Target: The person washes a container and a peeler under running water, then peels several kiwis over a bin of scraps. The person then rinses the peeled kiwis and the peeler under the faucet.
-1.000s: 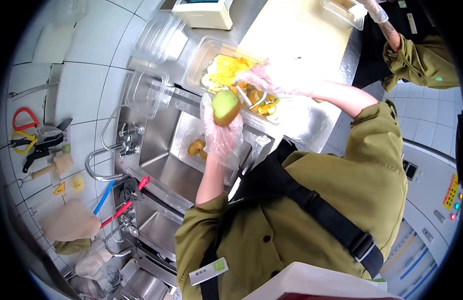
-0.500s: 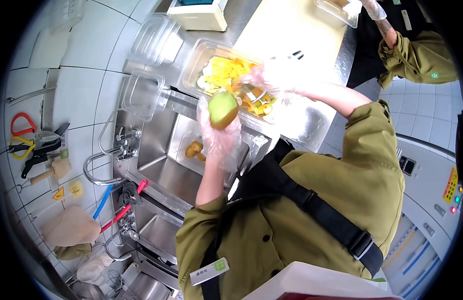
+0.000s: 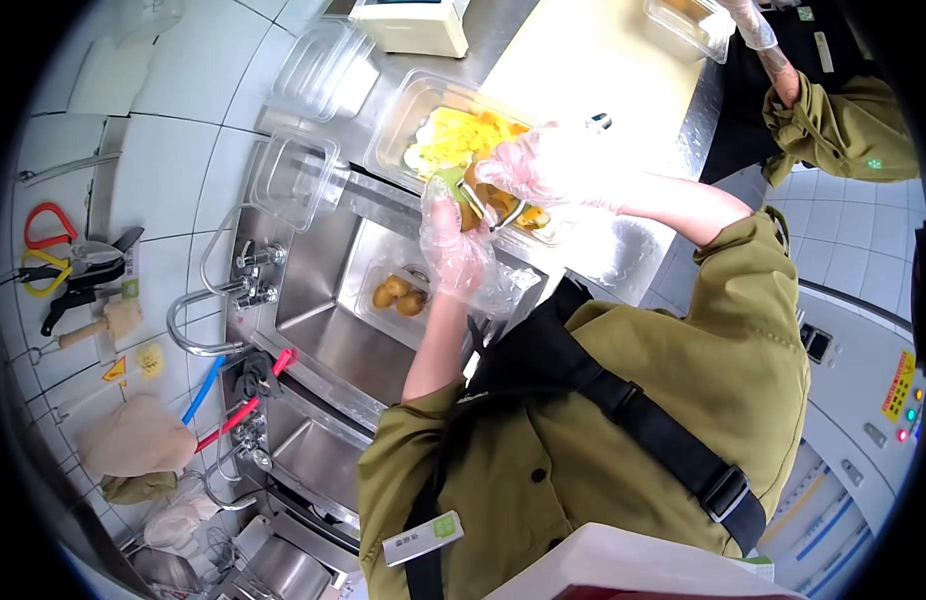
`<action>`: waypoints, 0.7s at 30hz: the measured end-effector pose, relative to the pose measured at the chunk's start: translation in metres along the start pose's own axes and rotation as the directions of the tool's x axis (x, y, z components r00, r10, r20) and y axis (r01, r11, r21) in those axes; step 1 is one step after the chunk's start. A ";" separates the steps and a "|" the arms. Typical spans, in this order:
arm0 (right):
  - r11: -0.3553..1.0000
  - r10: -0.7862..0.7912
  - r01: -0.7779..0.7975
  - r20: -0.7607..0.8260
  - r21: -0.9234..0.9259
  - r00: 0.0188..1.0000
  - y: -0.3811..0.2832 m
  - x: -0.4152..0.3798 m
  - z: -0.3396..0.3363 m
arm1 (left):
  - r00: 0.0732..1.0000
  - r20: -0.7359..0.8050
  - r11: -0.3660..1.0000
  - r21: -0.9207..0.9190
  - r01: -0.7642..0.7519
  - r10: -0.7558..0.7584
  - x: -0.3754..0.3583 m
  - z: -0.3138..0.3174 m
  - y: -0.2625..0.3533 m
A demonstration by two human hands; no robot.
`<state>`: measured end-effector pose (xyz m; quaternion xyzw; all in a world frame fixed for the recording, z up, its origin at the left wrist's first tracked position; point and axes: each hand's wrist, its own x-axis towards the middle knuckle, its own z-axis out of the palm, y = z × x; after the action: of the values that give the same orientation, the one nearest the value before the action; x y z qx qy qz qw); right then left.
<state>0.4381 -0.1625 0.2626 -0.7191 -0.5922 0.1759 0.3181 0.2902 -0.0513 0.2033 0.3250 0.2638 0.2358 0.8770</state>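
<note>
In the head view my gloved left hand [image 3: 453,250] is closed around a kiwi [image 3: 449,186] that is partly green flesh and partly brown skin. My gloved right hand [image 3: 538,170] grips a metal peeler [image 3: 509,216] against the kiwi's side; glare washes out part of this hand. Below both hands stands a clear plastic tub [image 3: 385,130] holding yellow and pale green peelings or pieces [image 3: 461,138]. Several brown kiwis [image 3: 397,292] lie in another clear container [image 3: 361,302] at the sink, left of my left wrist.
A steel sink [image 3: 323,325] with a tap [image 3: 198,345] lies to the left. Clear containers [image 3: 323,75] stand along the wall. A pale cutting board [image 3: 583,50] spans the counter, with a small dark-and-silver object [image 3: 599,121] on it. At upper right is a co-worker's gloved hand [image 3: 751,25].
My left hand has turned the kiwi and moved it slightly right. My right hand has brought the peeler onto it. The view has shifted a little.
</note>
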 end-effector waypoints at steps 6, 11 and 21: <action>0.979 0.190 -0.192 0.032 0.066 0.981 0.062 -0.020 0.019 | 0.975 0.166 0.880 -0.429 0.206 -0.147 -0.010 -0.005 0.027; 0.992 0.116 -0.120 -0.077 -0.041 0.990 0.028 -0.005 0.002 | 0.970 0.010 0.942 -0.237 0.236 -0.241 0.009 -0.024 0.011; 0.927 0.013 0.020 0.085 -0.375 0.996 0.110 -0.016 0.056 | 0.960 0.044 0.880 -0.392 0.270 -0.275 0.007 -0.019 0.025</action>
<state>0.4807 -0.1743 0.1460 -0.7576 -0.6292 0.0895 0.1491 0.2775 -0.0217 0.2059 0.1001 0.2593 0.1605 0.9471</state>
